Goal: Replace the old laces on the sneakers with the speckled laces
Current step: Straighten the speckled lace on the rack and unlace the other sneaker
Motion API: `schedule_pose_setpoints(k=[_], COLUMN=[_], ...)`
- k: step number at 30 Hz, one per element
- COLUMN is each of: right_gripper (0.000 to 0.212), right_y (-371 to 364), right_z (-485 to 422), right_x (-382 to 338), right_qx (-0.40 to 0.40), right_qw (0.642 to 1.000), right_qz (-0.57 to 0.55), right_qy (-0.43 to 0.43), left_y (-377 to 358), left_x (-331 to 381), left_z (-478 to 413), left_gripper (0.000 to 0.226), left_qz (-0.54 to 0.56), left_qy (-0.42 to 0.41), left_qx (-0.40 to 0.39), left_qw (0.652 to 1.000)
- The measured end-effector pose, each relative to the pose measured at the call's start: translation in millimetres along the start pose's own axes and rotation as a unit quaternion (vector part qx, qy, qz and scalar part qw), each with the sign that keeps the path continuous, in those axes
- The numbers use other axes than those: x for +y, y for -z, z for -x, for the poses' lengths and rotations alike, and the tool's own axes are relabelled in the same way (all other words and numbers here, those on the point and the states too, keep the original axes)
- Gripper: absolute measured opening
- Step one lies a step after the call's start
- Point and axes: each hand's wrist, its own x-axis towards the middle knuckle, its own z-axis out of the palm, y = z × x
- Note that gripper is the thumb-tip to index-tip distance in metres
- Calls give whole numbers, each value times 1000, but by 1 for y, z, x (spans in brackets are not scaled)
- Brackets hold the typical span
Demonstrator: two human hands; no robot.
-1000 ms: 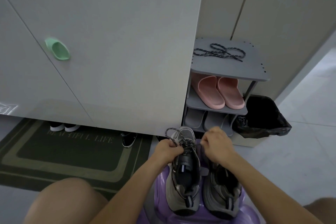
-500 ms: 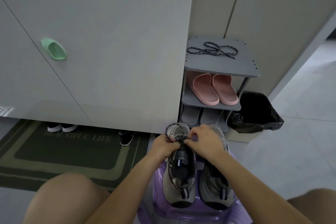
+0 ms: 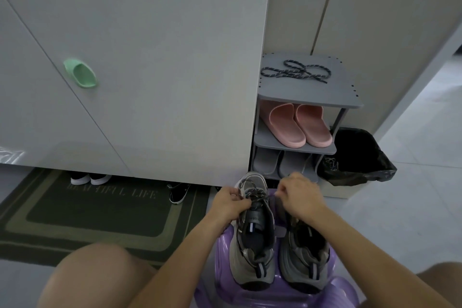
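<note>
Drawn apart since half a second back: right grip (image 3: 298, 195) now out to the right of the knot instead of over it, pulling a strand taut. Behind, close at the toes, a tall cabinet front (image 3: 150, 57), so no room to push forward; open floor (image 3: 412, 207) on the right only. Beside the cabinet, a grey shoe rack (image 3: 310, 99) with a spare speckled lace (image 3: 296, 72) coiled on top, well apart from both grips. Nearer, a purple stool (image 3: 221, 255) with a rounded, glossy seat, carrying two sneakers (image 3: 303, 257) side by side, heels near the rim; probably light and apt to slide off under a hard tug, so best steadied at the collar. On the left sneaker (image 3: 252, 245), a flecked lace (image 3: 256, 194), soft, limp and thin; best taken close to the knot or by the tip. Left grip (image 3: 231, 204) curled round one end beside the tongue; right grip pinching the other strand between thumb and fingertips.
</note>
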Motion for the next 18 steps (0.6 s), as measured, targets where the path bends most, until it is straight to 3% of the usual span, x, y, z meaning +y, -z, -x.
schedule_pose_setpoints(k=[3,6,12,18], right_gripper=[21,19,22,24], right_y=[9,9,0,-8], right_z=[4,8,3,-3], right_x=[25,30,-4,-18], right_qx=[20,23,-21,-68], right_qw=[998,996,1000,995], right_qz=[-7,9,-11,64], right_qy=[-59,-86,14,33], left_y=[0,1,-2,-1], left_x=[0,1,0,-1], left_z=[0,1,1,0], left_gripper=[41,35,27,22], left_qz=[-9,-10,-24,-46], left_qy=[-8,-18,-27,-21], left_qx=[-5,-18,-4,7], left_qw=[1000,1000,999,999])
